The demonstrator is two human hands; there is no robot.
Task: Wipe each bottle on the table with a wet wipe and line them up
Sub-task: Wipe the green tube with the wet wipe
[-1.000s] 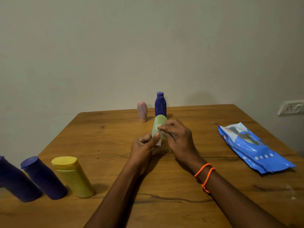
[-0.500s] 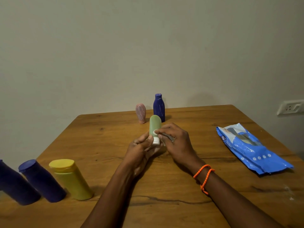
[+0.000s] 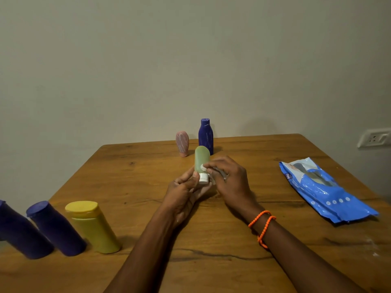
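Note:
Over the middle of the wooden table, my left hand grips a small green tube bottle by its white cap, cap end down. My right hand pinches a wet wipe against the lower part of the tube. A pink bottle and a dark blue bottle stand at the far edge. At the left stand a yellow bottle and two dark blue bottles, the outer one partly cut off by the frame.
A blue pack of wet wipes lies on the table at the right. A wall socket sits on the wall at the far right. The wall stands just behind the table's far edge.
The green tube has been turned more upright and my right hand's wipe has slid down from its top toward the cap end. The other bottles have not moved.

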